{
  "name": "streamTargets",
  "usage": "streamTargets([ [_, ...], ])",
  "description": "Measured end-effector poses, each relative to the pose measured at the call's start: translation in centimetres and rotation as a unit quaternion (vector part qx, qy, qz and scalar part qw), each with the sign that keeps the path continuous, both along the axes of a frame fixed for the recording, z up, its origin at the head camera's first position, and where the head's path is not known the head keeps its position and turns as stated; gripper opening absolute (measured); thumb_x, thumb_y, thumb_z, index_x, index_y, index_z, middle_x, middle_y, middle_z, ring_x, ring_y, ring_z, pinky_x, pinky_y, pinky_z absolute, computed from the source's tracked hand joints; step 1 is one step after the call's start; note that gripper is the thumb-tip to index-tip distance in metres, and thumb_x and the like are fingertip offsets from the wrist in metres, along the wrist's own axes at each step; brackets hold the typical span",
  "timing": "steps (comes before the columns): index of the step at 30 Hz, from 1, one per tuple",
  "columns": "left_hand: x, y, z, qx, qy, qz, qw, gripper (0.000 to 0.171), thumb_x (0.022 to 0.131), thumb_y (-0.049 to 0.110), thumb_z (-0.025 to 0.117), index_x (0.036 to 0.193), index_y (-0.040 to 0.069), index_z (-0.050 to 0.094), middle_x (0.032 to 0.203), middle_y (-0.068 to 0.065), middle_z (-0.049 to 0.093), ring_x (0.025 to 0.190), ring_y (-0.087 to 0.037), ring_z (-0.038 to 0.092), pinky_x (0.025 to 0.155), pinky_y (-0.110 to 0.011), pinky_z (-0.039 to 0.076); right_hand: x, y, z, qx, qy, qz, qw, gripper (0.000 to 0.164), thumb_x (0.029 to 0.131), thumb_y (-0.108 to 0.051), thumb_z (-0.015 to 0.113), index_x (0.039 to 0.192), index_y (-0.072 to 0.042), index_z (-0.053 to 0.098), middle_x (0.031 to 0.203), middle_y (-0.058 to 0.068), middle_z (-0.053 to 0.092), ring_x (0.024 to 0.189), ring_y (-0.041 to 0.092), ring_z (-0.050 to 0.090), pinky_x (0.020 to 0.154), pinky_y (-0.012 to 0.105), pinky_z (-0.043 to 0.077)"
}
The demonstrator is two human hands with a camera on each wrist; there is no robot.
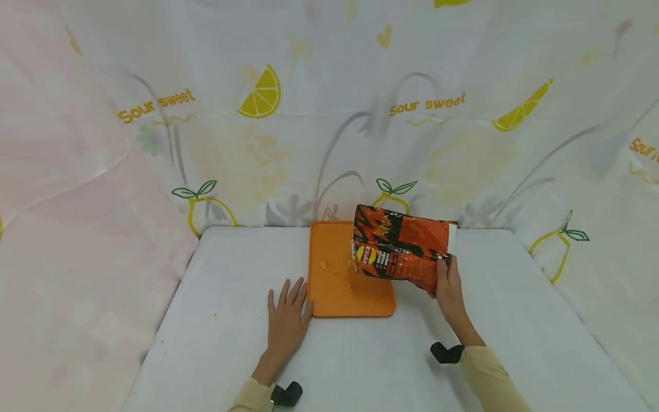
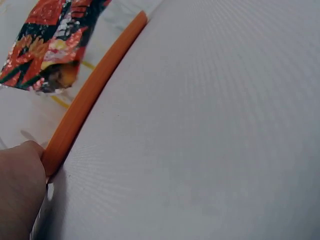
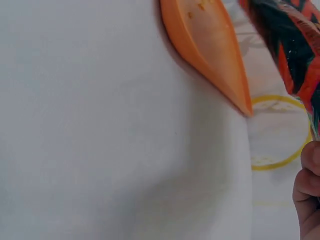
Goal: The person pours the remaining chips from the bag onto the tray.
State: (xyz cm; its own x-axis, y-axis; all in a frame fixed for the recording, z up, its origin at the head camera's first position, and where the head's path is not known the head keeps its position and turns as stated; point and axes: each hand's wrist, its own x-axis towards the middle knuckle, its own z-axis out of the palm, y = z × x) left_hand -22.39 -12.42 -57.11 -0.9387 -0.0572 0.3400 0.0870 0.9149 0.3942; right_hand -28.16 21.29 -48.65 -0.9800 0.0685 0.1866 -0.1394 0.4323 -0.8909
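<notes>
My right hand [image 1: 449, 289] grips one end of a red and black chip bag [image 1: 412, 234]. The bag lies nearly sideways in the air, its far end over the right part of an orange tray [image 1: 370, 306]. A few yellow chip crumbs [image 1: 323, 265] lie on the tray. In the right wrist view, curled fingers [image 3: 312, 175] hold the bag's end. My left hand [image 1: 288, 323] rests on the table with its fingers spread, the thumb against the tray's left edge. The left wrist view shows this hand [image 2: 20, 187] by the tray's side [image 2: 90, 100].
A white-covered table [image 1: 231, 274] bears the tray, with tiny specks [image 1: 215, 314] on its left part. Behind it hangs a pale curtain [image 1: 329, 86] printed with lemons and lettering. A black wrist device [image 1: 447, 353] sits at each sleeve.
</notes>
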Motion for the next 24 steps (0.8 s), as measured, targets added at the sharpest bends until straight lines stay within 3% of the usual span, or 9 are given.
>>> streamTargets([
  [4,0.0,-0.1,-0.1,-0.01,0.012,0.003,0.9999,0.049,0.091,0.041,0.044,0.135,0.02,0.041,0.144,0.004,0.038,0.139,-0.024,0.025,0.111,-0.055,0.006,-0.3,0.3,-0.9,0.039,0.003,0.009,0.999,0.039,0.096,-0.042,0.024,0.117,-0.01,0.032,0.072,0.009,0.045,0.041,0.013,0.044,0.036,0.028,0.041],
  [8,0.0,-0.1,0.0,-0.012,0.01,0.001,0.9999,0.049,0.091,0.041,0.043,0.136,0.021,0.041,0.144,0.005,0.038,0.139,-0.024,0.025,0.111,-0.055,0.006,-0.3,0.2,-1.0,0.035,0.008,0.007,0.999,0.038,0.096,-0.043,0.025,0.116,-0.011,0.033,0.074,0.01,0.045,0.041,0.014,0.044,0.036,0.029,0.041],
  [13,0.1,0.0,0.1,-0.013,0.001,0.0,0.9999,0.049,0.091,0.041,0.043,0.136,0.021,0.04,0.145,0.005,0.036,0.139,-0.024,0.025,0.112,-0.055,0.005,-0.6,0.2,-0.7,0.051,0.027,-0.002,0.998,0.038,0.096,-0.042,0.026,0.116,-0.011,0.034,0.07,0.011,0.046,0.04,0.014,0.044,0.036,0.027,0.04],
  [20,0.0,0.0,0.1,-0.011,-0.003,0.001,0.9999,0.049,0.092,0.041,0.042,0.136,0.022,0.039,0.145,0.005,0.036,0.14,-0.024,0.024,0.112,-0.055,0.004,0.0,0.0,0.4,0.028,-0.008,0.002,1.0,0.04,0.096,-0.042,0.025,0.119,-0.01,0.032,0.073,0.01,0.046,0.041,0.013,0.045,0.038,0.031,0.043],
  [24,0.0,-0.1,-0.1,-0.011,0.0,0.0,0.9999,0.049,0.092,0.042,0.042,0.136,0.022,0.039,0.145,0.005,0.036,0.14,-0.024,0.024,0.112,-0.055,0.004,0.7,-0.3,1.4,0.01,-0.007,0.007,1.0,0.037,0.098,-0.035,0.026,0.12,-0.006,0.032,0.072,0.012,0.046,0.039,0.013,0.044,0.038,0.034,0.042],
])
